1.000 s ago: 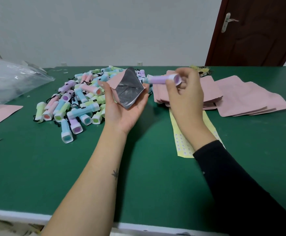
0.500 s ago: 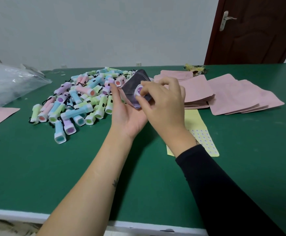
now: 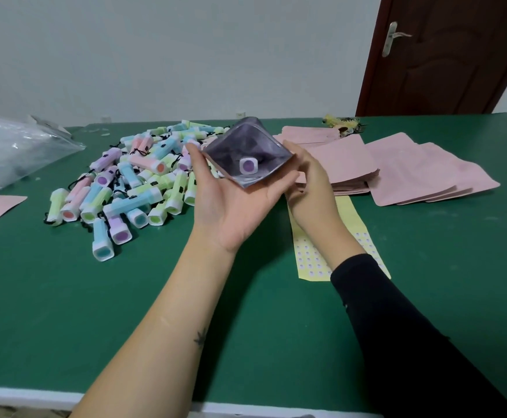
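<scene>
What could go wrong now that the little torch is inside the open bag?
1. The pouch gapes wide open with the torch loose inside, so it might slide out if the left hand tips it.
2. The right hand holds only the pouch's edge, so pressing the mouth shut unevenly could leave a gap.
3. The pile of torches lies close beside the left hand, which might scatter some.

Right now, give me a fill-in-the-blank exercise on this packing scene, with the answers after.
1. The torch inside the open pouch shows a ____ lens end.
2. The left hand holds that pouch above a ____ table.
3. The pile of torches lies on the ____ side of the left hand.
4. The dotted sticker sheet lying on the table is ____.
Missing words: purple; green; left; yellow.
</scene>
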The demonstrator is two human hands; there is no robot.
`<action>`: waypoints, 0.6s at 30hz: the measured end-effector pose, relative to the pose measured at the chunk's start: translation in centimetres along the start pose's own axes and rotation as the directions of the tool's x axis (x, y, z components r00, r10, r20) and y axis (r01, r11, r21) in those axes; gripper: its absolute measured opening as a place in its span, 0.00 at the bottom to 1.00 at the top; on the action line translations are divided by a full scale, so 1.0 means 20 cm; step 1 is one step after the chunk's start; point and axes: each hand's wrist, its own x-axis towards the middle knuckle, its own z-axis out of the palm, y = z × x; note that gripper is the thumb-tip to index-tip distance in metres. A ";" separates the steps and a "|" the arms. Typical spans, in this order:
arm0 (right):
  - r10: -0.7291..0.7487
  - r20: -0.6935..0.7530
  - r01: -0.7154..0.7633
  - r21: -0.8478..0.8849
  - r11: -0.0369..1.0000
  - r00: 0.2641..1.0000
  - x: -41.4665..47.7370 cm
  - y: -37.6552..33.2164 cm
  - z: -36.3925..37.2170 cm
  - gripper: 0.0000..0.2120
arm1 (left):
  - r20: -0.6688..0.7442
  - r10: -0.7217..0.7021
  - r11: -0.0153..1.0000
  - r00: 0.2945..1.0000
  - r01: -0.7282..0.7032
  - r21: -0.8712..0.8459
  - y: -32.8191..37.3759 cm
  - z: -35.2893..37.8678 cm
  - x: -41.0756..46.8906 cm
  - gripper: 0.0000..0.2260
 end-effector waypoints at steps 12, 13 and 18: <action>0.153 -0.157 -0.087 0.362 0.928 0.976 0.03 0.05 -0.11 0.06 | -0.158 0.191 0.872 0.969 -0.094 0.480 0.10 -0.03 -0.01 0.20; 0.156 -0.152 -0.090 0.372 0.924 0.976 0.03 0.06 -0.11 0.06 | -0.195 0.299 0.863 0.934 -0.177 0.474 0.13 -0.05 -0.01 0.15; 0.223 -0.035 -0.180 0.473 0.862 0.974 0.04 0.07 -0.09 0.06 | -0.213 0.523 0.379 0.825 -0.002 0.925 0.23 -0.15 -0.02 0.25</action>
